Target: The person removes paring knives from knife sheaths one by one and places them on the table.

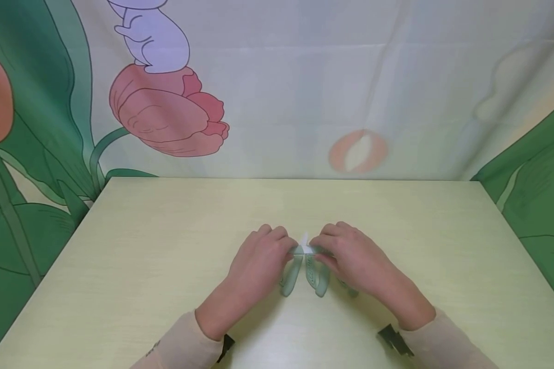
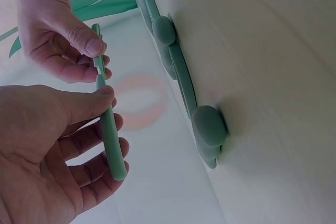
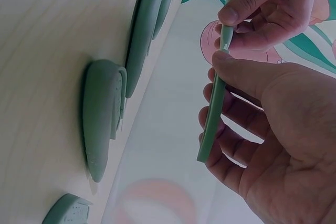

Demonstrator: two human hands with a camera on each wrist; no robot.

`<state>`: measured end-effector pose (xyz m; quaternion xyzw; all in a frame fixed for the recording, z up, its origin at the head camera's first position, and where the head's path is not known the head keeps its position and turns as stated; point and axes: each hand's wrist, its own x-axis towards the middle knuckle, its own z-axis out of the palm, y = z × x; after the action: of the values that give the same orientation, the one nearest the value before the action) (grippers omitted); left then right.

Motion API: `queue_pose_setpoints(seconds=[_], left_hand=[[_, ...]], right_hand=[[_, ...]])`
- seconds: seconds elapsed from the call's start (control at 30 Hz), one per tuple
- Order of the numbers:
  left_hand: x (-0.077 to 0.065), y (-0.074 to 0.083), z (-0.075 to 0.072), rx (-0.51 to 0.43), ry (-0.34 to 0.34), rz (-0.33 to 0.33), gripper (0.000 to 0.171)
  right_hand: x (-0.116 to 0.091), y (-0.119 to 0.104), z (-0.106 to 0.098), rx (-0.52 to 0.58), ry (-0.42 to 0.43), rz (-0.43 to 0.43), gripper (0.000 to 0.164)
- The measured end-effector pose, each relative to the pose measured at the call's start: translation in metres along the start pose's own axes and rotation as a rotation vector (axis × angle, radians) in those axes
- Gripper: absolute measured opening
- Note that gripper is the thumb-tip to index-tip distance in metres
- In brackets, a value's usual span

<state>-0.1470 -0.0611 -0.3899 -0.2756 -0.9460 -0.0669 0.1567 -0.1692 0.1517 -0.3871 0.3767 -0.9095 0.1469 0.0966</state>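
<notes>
My left hand and right hand meet above the table, pinching the two ends of a slim green plastic piece. Its rounded, thicker length lies along my left fingers. On the right hand's side the end is thinner and flatter, and it narrows between the two thumbs. Whether it is one piece or two joined parts, I cannot tell. A small white pointed shape shows between my fingertips in the head view. Several similar green pieces lie on the table under the hands, partly hidden.
The pale wooden table ends at a hanging cloth printed with flowers and leaves. Black straps sit at both wrists. In the right wrist view, a green piece on the table bears small raised marks.
</notes>
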Motion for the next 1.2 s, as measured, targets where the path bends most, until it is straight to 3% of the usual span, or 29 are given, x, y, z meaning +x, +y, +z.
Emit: queue_pose_setpoints(seconds=[1.2], left_hand=[[0.0004, -0.0009, -0.002, 0.008, 0.012, -0.017, 0.018]], right_hand=[[-0.0008, 0.0009, -0.0045, -0.014, -0.019, 0.034, 0.023]])
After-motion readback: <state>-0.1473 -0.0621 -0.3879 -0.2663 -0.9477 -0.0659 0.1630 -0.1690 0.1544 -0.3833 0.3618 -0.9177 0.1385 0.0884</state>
